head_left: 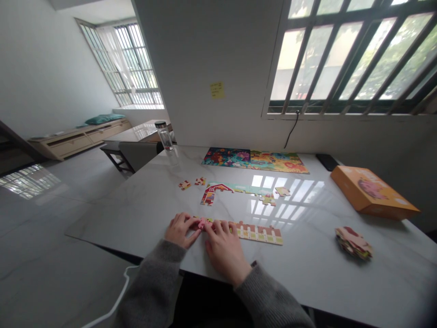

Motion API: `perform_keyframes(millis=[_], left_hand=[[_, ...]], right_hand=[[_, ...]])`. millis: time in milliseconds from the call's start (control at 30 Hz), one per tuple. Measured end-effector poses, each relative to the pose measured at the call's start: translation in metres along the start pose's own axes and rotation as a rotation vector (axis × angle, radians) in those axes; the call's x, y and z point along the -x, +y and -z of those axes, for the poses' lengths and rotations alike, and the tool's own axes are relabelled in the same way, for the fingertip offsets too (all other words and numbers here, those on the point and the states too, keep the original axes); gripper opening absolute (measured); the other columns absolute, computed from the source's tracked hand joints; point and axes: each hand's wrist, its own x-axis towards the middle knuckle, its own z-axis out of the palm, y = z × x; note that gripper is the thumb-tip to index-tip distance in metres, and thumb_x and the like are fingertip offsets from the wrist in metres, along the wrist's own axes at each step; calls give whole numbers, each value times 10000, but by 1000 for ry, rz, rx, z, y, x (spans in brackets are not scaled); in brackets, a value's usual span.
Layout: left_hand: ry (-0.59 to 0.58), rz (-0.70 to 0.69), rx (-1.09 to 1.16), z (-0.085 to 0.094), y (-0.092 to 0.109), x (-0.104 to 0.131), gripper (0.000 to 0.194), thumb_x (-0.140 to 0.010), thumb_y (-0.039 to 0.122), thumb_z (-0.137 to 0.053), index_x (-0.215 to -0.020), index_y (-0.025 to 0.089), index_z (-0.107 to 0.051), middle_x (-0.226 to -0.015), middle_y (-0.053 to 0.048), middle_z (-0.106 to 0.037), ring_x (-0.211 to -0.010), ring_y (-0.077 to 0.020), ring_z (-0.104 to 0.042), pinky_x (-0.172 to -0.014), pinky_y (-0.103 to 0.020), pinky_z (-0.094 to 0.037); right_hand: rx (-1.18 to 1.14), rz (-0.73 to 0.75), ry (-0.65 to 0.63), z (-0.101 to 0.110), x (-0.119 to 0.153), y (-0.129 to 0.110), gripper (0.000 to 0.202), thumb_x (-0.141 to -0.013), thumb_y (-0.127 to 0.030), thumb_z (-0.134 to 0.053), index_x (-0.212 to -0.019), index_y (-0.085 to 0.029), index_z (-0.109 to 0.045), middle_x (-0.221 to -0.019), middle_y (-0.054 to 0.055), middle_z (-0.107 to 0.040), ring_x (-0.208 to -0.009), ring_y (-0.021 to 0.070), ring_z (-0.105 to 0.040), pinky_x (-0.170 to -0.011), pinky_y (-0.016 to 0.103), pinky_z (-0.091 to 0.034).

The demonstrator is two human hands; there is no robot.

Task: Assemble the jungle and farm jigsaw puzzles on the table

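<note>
A pink jigsaw puzzle piece (202,223) lies at the left end of a joined strip of puzzle pieces (261,233) with a white fence pattern. My left hand (180,230) grips its left side, thumb and fingers drawn together. From the right, my right hand (224,246) bends over the strip, its fingertips on the same piece and covering part of the row. Beyond my hands, a partly joined puzzle frame (221,187) shows a red barn corner. Loose puzzle pieces lie by it: one (184,185) and another (200,181) at left, one (282,192) at right.
A stack of puzzle pieces (354,243) sits at right, before an orange box (373,191). Along the wall lie a colourful picture sheet (252,159) and a dark phone (327,161). A glass bottle (164,136) stands at the table's far left corner.
</note>
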Motion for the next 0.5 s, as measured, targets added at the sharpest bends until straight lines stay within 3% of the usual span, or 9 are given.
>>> perform_keyframes(millis=[500], left_hand=[[-53, -66, 40, -3, -7, 1, 269, -862, 377, -661, -1119, 325, -723, -1053, -65, -612, -1006, -258, -559, -905, -419, -471]], right_hand=[[-22, -16, -13, 2, 10, 7, 478, -920, -337, -605, -1382, -272, -501, -1294, 86, -581, -1190, 314, -471, -1063, 506, -352]])
